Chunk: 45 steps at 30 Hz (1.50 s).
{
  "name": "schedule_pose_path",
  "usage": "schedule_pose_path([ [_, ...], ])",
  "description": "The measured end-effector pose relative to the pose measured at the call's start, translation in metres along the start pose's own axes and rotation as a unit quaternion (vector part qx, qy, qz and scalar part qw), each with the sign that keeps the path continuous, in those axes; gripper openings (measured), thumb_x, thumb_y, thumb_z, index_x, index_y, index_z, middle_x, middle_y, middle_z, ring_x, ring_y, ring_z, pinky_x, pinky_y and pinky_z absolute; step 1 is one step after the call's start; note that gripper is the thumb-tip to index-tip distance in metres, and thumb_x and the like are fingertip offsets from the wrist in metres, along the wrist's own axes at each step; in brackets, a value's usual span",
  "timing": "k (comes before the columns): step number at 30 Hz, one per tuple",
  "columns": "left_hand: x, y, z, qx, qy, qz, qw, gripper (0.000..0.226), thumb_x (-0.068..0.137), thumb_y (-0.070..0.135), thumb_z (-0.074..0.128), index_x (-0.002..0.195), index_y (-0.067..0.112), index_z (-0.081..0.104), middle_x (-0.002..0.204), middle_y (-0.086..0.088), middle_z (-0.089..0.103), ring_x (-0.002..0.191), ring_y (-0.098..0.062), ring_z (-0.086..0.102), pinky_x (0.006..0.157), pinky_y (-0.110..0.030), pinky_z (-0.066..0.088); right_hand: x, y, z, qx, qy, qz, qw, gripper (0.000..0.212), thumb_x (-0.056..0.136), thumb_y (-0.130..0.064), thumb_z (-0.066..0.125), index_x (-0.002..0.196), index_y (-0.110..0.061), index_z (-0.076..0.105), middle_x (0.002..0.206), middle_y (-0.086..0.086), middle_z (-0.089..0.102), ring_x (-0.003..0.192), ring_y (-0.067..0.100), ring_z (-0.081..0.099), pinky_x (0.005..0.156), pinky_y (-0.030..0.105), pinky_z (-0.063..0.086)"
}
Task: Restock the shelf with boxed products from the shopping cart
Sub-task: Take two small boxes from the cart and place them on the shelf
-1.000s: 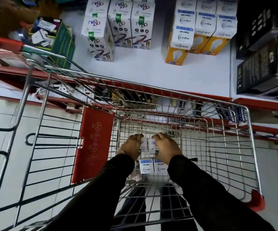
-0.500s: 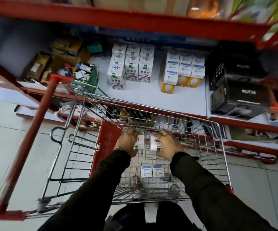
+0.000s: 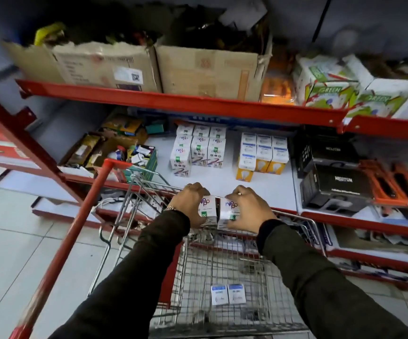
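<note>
Both small white cardboard boxes (image 3: 219,211) have risen from the wire cart (image 3: 225,277); left hand (image 3: 190,201) and right hand (image 3: 249,209) clamp them with curled fingers, and loosening could drop one.

One head-worn wide-angle view looks forward and steeply down from above the shopping cart (image 3: 222,277), so both sleeved arms run up from the bottom edge toward the middle. It faces the red-framed shelf (image 3: 173,100) straight ahead, with the white lower shelf board (image 3: 266,189) in the centre and cardboard cartons (image 3: 208,69) near the top edge. The cart basket lies close beneath; the tiled floor (image 3: 14,241) fills the left side. Straight lines bow toward the edges.
</note>
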State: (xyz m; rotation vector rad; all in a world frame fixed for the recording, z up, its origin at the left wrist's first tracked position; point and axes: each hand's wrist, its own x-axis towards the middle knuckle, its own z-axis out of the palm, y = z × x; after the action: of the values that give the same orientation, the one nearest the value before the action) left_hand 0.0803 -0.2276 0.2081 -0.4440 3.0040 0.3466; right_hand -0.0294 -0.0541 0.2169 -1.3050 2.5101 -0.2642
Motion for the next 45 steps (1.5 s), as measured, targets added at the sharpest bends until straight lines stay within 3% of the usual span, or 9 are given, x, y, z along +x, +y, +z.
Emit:
schedule_pose_path([
  [6, 0.04, -0.019, -0.043, 0.026, 0.047, -0.004, 0.999, 0.072, 0.068, 0.043, 0.077, 0.132, 0.023, 0.052, 0.131, -0.004, 0.056, 0.117, -0.026, 0.059, 0.09, -0.041, 0.056, 0.042, 0.001, -0.041, -0.032, 0.055, -0.015, 0.998, 0.085, 0.066, -0.056, 0.081, 0.137, -0.017, 0.055, 0.122, 0.002, 0.053, 0.116, 0.025, 0.048, 0.092, 0.037, 0.049],
  [10, 0.075, -0.034, -0.056, 0.064, 0.052, -0.006, 0.997, 0.072, 0.07, 0.044, 0.077, 0.134, 0.023, 0.052, 0.134, -0.003, 0.056, 0.121, -0.027, 0.056, 0.095, -0.043, 0.054, 0.081, -0.001, -0.051, -0.051, 0.067, 0.002, 0.996, 0.085, 0.067, -0.055, 0.081, 0.139, -0.02, 0.053, 0.127, 0.004, 0.053, 0.122, 0.027, 0.044, 0.097, 0.039, 0.046],
  [20, 0.15, -0.061, -0.018, 0.115, 0.003, -0.038, 0.993, 0.062, 0.08, 0.004, 0.068, 0.136, 0.022, 0.051, 0.136, -0.005, 0.052, 0.12, -0.027, 0.056, 0.101, -0.041, 0.051, 0.167, 0.003, -0.019, -0.047, 0.031, 0.051, 0.997, 0.073, 0.079, -0.03, 0.079, 0.143, -0.015, 0.047, 0.14, 0.009, 0.047, 0.132, 0.029, 0.04, 0.1, 0.042, 0.048],
  [29, 0.171, -0.075, -0.002, 0.096, 0.007, -0.033, 0.995, 0.061, 0.087, 0.004, 0.057, 0.145, 0.018, 0.041, 0.144, -0.007, 0.046, 0.123, -0.029, 0.055, 0.105, -0.041, 0.047, 0.192, 0.008, -0.003, -0.049, 0.035, 0.05, 0.997, 0.059, 0.088, -0.021, 0.068, 0.142, -0.01, 0.046, 0.143, 0.011, 0.047, 0.133, 0.031, 0.039, 0.103, 0.041, 0.042],
  [35, 0.165, -0.077, 0.009, 0.046, 0.031, -0.053, 0.997, 0.06, 0.088, -0.008, 0.046, 0.144, 0.013, 0.04, 0.146, -0.01, 0.04, 0.116, -0.035, 0.058, 0.092, -0.044, 0.058, 0.187, 0.008, 0.001, -0.039, 0.044, 0.053, 0.997, 0.049, 0.094, -0.016, 0.06, 0.14, -0.007, 0.048, 0.148, 0.011, 0.041, 0.13, 0.032, 0.046, 0.099, 0.04, 0.047],
  [39, 0.16, -0.075, 0.013, 0.074, 0.017, -0.041, 0.996, 0.069, 0.087, -0.01, 0.045, 0.151, 0.01, 0.028, 0.155, -0.015, 0.028, 0.135, -0.041, 0.043, 0.115, -0.043, 0.038, 0.181, 0.007, 0.004, -0.026, 0.041, 0.049, 0.998, 0.048, 0.095, -0.015, 0.057, 0.141, -0.007, 0.046, 0.149, 0.011, 0.037, 0.131, 0.033, 0.047, 0.098, 0.04, 0.048],
  [42, 0.152, -0.071, 0.011, 0.075, 0.014, -0.032, 0.997, 0.069, 0.087, -0.004, 0.045, 0.152, 0.009, 0.025, 0.158, -0.016, 0.027, 0.143, -0.033, 0.034, 0.124, -0.041, 0.02, 0.171, 0.009, 0.005, -0.012, 0.055, 0.04, 0.998, 0.05, 0.094, -0.016, 0.057, 0.142, -0.01, 0.045, 0.145, 0.009, 0.041, 0.127, 0.031, 0.05, 0.089, 0.04, 0.052],
  [45, 0.135, -0.064, 0.01, 0.029, 0.059, -0.033, 0.997, 0.063, 0.089, 0.004, 0.05, 0.15, 0.011, 0.033, 0.153, -0.014, 0.037, 0.14, -0.031, 0.037, 0.12, -0.04, 0.028, 0.152, 0.01, 0.009, 0.01, 0.084, 0.031, 0.996, 0.048, 0.093, -0.018, 0.057, 0.14, -0.013, 0.048, 0.138, 0.007, 0.045, 0.12, 0.03, 0.055, 0.085, 0.04, 0.055],
])
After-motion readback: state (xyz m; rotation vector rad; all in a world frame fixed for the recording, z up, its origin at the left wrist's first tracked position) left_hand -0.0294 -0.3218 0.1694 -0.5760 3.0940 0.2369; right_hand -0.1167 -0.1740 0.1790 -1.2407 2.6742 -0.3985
